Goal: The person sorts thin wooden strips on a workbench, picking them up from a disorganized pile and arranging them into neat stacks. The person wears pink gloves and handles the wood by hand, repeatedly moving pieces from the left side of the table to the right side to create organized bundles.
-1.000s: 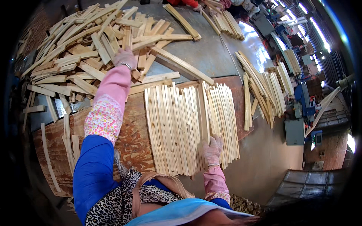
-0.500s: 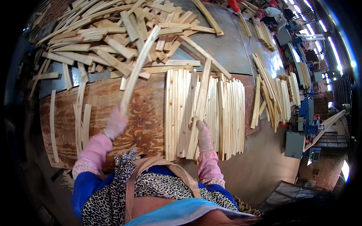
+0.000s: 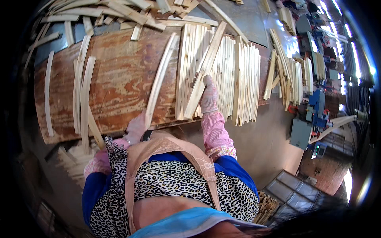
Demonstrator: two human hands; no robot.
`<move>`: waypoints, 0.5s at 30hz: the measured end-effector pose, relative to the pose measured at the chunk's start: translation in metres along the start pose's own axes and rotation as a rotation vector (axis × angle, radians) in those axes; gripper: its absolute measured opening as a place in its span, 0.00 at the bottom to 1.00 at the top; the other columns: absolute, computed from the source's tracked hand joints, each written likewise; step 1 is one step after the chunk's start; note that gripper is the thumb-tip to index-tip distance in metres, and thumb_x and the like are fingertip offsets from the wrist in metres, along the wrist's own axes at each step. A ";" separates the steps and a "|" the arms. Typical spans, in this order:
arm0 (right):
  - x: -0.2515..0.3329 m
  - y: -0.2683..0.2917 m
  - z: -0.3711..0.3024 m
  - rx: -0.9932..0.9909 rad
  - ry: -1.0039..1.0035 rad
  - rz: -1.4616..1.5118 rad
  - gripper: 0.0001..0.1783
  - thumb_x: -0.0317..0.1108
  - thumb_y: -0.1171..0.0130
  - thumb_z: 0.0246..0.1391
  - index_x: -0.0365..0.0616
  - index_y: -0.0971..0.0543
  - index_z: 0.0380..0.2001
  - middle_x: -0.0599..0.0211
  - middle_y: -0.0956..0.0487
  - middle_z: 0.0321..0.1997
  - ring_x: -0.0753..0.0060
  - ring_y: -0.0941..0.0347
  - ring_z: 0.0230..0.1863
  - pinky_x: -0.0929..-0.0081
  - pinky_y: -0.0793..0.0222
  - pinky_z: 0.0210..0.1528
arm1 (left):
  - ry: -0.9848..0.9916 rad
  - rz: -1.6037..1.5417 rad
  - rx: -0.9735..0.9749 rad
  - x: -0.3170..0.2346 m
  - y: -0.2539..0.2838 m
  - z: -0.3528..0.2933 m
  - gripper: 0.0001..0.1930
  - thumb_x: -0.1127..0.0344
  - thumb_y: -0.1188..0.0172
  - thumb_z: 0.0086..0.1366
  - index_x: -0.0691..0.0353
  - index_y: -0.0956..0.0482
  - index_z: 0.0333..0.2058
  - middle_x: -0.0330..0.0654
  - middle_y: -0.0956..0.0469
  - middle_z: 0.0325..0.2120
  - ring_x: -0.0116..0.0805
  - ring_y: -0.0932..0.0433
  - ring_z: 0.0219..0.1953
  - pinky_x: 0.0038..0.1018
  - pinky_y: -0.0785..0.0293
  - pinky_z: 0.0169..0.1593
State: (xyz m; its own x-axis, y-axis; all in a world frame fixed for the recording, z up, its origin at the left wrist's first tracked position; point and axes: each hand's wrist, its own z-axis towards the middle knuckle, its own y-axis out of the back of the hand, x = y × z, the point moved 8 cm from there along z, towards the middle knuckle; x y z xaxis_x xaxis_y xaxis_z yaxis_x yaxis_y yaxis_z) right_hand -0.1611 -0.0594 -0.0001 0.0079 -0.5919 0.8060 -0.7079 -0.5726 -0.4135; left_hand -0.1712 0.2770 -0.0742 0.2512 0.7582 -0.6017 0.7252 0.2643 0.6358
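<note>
My gloved left hand (image 3: 137,126) is closed round the near end of a long wooden strip (image 3: 162,77), which slants up and to the right over the brown plywood board (image 3: 115,71). My gloved right hand (image 3: 209,93) grips another wooden strip (image 3: 207,65) from its right side. That strip lies aslant over a row of light wooden strips (image 3: 225,73) set side by side. Part of the right hand's fingers is hidden behind the strip.
A loose heap of wooden pieces (image 3: 131,14) covers the far left. Several strips (image 3: 81,83) lie on the board's left end. More stacked strips (image 3: 297,81) stand to the right, near a blue and grey machine (image 3: 313,107). A metal grid (image 3: 295,190) sits at lower right.
My left hand has drawn its strip away from the heap, nearer to my body and to the right. The right hand keeps its strip, now tilted more. The whole view has shifted.
</note>
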 end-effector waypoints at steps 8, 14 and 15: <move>-0.029 -0.042 -0.008 0.048 0.048 -0.055 0.28 0.33 0.41 0.68 0.36 0.30 0.67 0.64 0.20 0.58 0.72 0.23 0.53 0.76 0.25 0.54 | -0.108 0.118 0.007 -0.076 -0.012 0.008 0.31 0.41 0.44 0.69 0.63 0.24 0.59 0.54 0.25 0.53 0.53 0.26 0.58 0.46 0.30 0.61; -0.133 -0.165 -0.111 0.591 0.023 -0.383 0.23 0.36 0.42 0.70 0.37 0.25 0.63 0.68 0.19 0.51 0.76 0.25 0.48 0.77 0.28 0.51 | -0.115 -0.804 -0.729 0.038 0.061 -0.030 0.27 0.54 0.43 0.75 0.66 0.29 0.66 0.53 0.25 0.61 0.44 0.27 0.64 0.32 0.34 0.69; -0.167 -0.186 -0.132 0.688 -0.025 -0.481 0.23 0.36 0.41 0.70 0.37 0.25 0.63 0.68 0.19 0.51 0.77 0.25 0.48 0.78 0.28 0.51 | -0.131 -0.883 -0.836 0.063 0.076 -0.048 0.27 0.55 0.42 0.75 0.67 0.28 0.65 0.53 0.24 0.61 0.42 0.26 0.63 0.31 0.33 0.68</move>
State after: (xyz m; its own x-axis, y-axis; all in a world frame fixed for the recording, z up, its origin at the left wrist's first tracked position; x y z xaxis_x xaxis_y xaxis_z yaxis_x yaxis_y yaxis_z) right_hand -0.1236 0.2209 -0.0016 0.2199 -0.2028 0.9542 -0.0347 -0.9792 -0.2001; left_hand -0.1307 0.3733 -0.0402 -0.0210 0.0709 -0.9973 0.0561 0.9960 0.0696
